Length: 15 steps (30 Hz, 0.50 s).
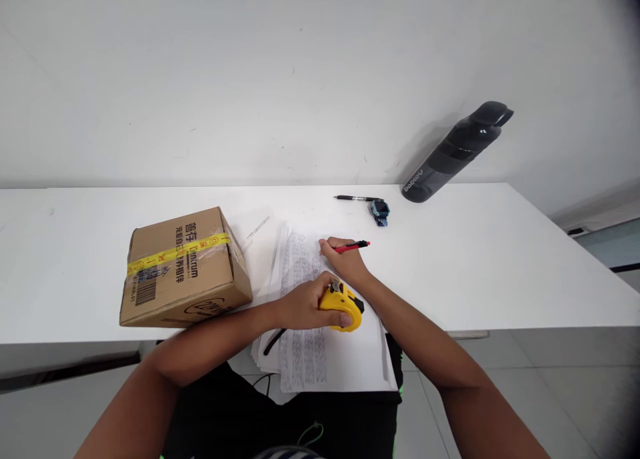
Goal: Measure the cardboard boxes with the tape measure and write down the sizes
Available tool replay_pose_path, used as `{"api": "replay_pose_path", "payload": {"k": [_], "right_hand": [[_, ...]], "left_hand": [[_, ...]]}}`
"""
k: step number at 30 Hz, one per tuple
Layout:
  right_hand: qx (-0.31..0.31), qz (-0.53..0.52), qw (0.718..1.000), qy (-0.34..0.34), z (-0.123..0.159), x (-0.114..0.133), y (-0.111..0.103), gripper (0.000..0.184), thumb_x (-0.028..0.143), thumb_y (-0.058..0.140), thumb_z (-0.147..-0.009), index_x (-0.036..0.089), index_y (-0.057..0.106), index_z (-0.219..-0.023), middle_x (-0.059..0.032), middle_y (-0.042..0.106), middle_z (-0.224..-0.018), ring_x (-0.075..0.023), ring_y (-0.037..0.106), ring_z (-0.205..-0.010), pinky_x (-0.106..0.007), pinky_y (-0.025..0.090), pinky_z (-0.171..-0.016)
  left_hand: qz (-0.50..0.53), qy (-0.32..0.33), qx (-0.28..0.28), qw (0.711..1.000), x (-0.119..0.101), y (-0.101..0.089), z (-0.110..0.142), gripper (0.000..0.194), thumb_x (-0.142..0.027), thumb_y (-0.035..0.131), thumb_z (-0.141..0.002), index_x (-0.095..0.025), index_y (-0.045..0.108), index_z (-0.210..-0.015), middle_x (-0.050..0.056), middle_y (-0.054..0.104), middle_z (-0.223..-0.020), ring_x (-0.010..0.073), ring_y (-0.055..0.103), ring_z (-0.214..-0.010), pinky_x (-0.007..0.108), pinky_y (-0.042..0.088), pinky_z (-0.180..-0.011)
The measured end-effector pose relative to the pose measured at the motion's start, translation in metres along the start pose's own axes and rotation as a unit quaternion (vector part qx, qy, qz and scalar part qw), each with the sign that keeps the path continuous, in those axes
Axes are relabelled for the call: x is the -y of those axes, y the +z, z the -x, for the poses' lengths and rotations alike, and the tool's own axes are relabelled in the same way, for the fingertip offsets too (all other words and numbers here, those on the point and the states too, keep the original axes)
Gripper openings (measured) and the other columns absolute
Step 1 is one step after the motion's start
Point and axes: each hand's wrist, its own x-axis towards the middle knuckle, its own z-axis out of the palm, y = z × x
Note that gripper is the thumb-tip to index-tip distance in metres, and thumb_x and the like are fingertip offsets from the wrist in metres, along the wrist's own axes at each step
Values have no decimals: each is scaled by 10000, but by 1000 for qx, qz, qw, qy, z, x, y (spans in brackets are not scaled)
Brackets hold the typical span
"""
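Observation:
My left hand (307, 303) is closed around a yellow tape measure (345, 307) with black trim, held over the paper. No blade is seen drawn out of it. Just beyond, my right hand (345, 259) grips a red pen (353, 247), its tip end hidden by the fingers at the top of the page. Beneath both hands lies a stack of paper sheets (350, 365), the top one densely covered in handwriting on its left part. The stack hangs over the table's front edge. A cardboard box (175, 272) with yellow tape stands beside my left forearm.
On the white table (480, 265), a black pen (357, 198) and a blue wristwatch (380, 212) lie behind the paper. A dark bottle (450, 155) stands near the wall at the back right. A thin clear strip (258, 227) lies right of the box.

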Motion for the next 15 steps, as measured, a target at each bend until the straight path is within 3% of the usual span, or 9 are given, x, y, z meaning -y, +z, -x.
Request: {"api": "replay_pose_path", "payload": {"k": [4, 15], "right_hand": [[23, -4, 1000, -3, 0, 0, 0, 445, 510, 527, -840, 224, 437, -511, -1, 557, -559, -164, 535, -605, -290, 414, -590], [-7, 30, 1000, -8, 0, -7, 2, 432, 528, 451, -874, 224, 456, -568, 27, 439, -513, -143, 447, -559, -278, 370, -549]], "left_hand": [[-1, -9, 3, 1000, -1, 0, 1, 531, -473, 756, -736, -210, 431, -1063, 48, 641, -958, 185, 614, -844, 315, 473, -689], [126, -13, 18, 992, 2, 2, 1, 544, -385, 820, -678, -208, 426, -1008, 27, 633, -923, 148, 624, -780, 304, 488, -690]]}}
